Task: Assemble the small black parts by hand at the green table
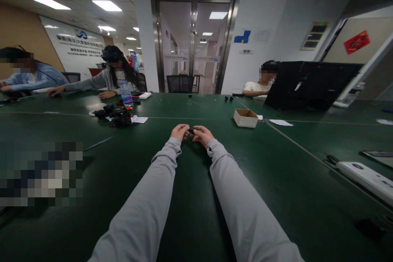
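Both my arms reach forward over the green table [190, 196]. My left hand [179, 132] is closed, its fingertips pinching one side of a small black piece [190, 130]. From the other side my right hand [202, 135] grips the same piece between thumb and fingers. The fingers cover much of it, and it is too small for me to tell its kind. Just above the tabletop, the two hands nearly meet.
To the right stands an open cardboard box [246, 118]; a white power strip [365, 176] lies nearer. A heap of black parts [113, 115] and a water bottle [126, 95] are at left. Several people sit around the table. A black monitor [310, 86] stands back right.
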The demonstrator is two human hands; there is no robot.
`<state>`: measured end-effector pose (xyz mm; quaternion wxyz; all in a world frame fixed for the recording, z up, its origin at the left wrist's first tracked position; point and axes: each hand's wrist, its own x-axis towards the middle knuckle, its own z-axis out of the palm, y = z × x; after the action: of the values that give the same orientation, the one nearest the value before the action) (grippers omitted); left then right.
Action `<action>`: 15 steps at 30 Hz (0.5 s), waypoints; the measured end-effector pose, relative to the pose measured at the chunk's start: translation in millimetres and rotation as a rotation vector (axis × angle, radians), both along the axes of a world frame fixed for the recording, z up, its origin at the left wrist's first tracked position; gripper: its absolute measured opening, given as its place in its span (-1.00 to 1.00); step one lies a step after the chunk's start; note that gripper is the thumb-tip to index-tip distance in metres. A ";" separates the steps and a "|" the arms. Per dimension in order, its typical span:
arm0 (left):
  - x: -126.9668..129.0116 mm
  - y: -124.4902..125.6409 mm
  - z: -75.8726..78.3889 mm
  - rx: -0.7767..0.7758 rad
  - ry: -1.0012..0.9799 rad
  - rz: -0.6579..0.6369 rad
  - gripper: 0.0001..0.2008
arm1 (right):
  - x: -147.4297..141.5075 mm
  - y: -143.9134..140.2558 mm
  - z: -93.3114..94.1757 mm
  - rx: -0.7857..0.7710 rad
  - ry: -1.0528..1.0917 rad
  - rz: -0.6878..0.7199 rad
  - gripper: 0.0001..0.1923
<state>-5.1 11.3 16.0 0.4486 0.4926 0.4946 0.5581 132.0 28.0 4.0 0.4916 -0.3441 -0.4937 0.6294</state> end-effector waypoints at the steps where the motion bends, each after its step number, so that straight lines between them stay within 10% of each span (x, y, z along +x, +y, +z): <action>1: 1.1 -2.5 1.1 0.012 -0.020 0.009 -0.66 | -1.4 -0.3 -0.6 0.003 -0.006 -0.020 -0.73; 9: -1.5 -34.9 0.6 0.054 0.074 -0.064 -0.68 | -15.0 -41.9 -1.1 0.178 -0.295 -0.009 -0.73; 15: -77.8 -102.5 10.9 -0.160 0.414 -0.271 -0.65 | 41.9 -138.5 30.2 0.218 -0.585 0.267 -0.68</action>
<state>-82.9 -91.2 26.9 0.4461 0.6208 0.5481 0.3393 174.0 -110.5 34.2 0.2763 -0.3876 -0.7189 0.5065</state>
